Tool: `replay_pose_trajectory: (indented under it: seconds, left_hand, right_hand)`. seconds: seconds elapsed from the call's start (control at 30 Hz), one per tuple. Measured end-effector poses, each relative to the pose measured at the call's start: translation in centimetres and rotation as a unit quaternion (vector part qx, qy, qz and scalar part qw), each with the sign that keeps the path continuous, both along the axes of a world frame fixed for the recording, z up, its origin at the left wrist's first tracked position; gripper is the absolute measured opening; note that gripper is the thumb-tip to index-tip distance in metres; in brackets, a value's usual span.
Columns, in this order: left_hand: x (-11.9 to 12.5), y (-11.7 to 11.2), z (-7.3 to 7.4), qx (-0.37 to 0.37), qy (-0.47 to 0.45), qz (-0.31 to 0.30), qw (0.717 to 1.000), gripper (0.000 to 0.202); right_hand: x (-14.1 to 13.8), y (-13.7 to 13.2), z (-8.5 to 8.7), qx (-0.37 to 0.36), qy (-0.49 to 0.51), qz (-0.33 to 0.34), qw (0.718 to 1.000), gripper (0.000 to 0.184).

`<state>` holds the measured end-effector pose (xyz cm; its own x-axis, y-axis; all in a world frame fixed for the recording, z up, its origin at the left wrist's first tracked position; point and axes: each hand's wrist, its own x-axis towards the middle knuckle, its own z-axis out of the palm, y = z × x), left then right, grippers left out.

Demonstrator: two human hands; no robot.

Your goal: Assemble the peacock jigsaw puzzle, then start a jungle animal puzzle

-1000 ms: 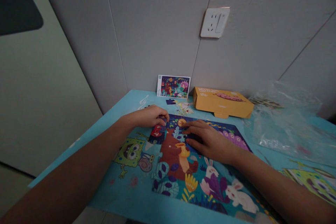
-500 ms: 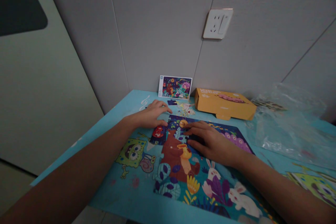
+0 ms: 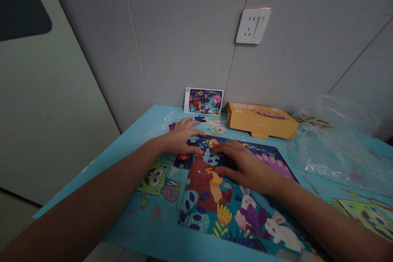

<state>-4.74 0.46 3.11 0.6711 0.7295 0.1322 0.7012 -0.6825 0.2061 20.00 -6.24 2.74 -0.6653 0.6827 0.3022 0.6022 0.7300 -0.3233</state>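
Note:
A colourful jigsaw puzzle [image 3: 215, 204] with a brown bear, rabbits and flowers lies on a blue cartoon-printed table cover [image 3: 153, 213]. My left hand [image 3: 181, 137] lies flat, fingers spread, on the puzzle's far left corner, over the pieces there. My right hand [image 3: 242, 163] rests palm down on the puzzle's upper middle, fingers stretched toward the left hand. Neither hand holds anything that I can see. A few loose pieces [image 3: 215, 125] lie just beyond the puzzle.
A small reference picture card [image 3: 203, 101] leans against the grey wall. An orange cardboard box [image 3: 260, 120] lies at the back. Crumpled clear plastic bags [image 3: 334, 143] cover the table's right side. A wall socket [image 3: 252, 25] is above. The table's left edge drops off.
My left hand opened from a curled grip at the puzzle's corner, reached toward the far pieces, then flattened onto the puzzle's top-left corner. My right hand has barely moved.

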Motion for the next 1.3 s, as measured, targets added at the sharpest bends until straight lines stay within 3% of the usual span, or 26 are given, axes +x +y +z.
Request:
replay_pose_trajectory:
  seconds: [0.1,0.17,0.33,0.5,0.57,0.67,0.77,0.87,0.93,1.03,1.17,1.3]
  left_hand:
    - [1.7,-1.2,-0.1,-0.018,-0.018,-0.082,0.996,0.071]
    - [2.4,-1.6,-0.2,-0.015,-0.034,-0.105,0.994,0.073]
    - [2.4,-1.8,-0.1,-0.030,-0.062,-0.116,0.991,0.050]
    - [2.3,-2.0,0.3,-0.047,-0.097,-0.109,0.988,0.047]
    - [2.2,-1.8,0.6,-0.044,-0.132,-0.083,0.987,0.034]
    - [1.4,-0.7,1.1,-0.020,-0.231,0.013,0.973,0.010]
    - [0.1,0.7,1.2,0.015,-0.306,0.096,0.947,0.006]
    - [-1.0,1.6,1.0,0.063,-0.279,0.134,0.949,0.009]
    - [-1.3,1.8,0.8,0.071,-0.228,0.124,0.963,0.010]
    - [-1.1,1.7,0.6,0.062,-0.166,0.090,0.980,0.011]
    - [-0.9,1.5,0.4,0.041,-0.172,0.086,0.980,0.023]
    - [-1.0,1.5,0.4,0.015,-0.157,0.078,0.984,0.015]
  right_hand:
    - [-0.1,-0.2,-0.1,-0.028,0.016,-0.022,0.999,0.055]
    - [-0.1,-0.2,-0.1,-0.042,0.019,-0.025,0.999,0.058]
    - [0.0,-0.1,-0.1,-0.045,0.023,-0.040,0.998,0.053]
    - [0.0,-0.1,-0.1,-0.043,0.018,-0.037,0.998,0.054]
    - [0.1,-0.2,-0.2,-0.044,0.018,-0.042,0.998,0.056]
    - [0.2,-0.1,-0.4,-0.042,0.020,-0.050,0.998,0.053]
    - [0.2,-0.1,-0.5,-0.035,0.014,-0.048,0.998,0.050]
    - [0.1,-0.2,-0.3,-0.033,0.002,-0.049,0.998,0.048]
    - [0.1,-0.2,-0.1,-0.034,-0.002,-0.051,0.998,0.048]
    - [0.1,-0.3,0.0,-0.032,0.000,-0.052,0.998,0.048]
    - [0.1,-0.3,0.0,-0.028,0.005,-0.047,0.999,0.047]
    - [0.1,-0.3,0.0,-0.034,-0.001,-0.049,0.998,0.047]
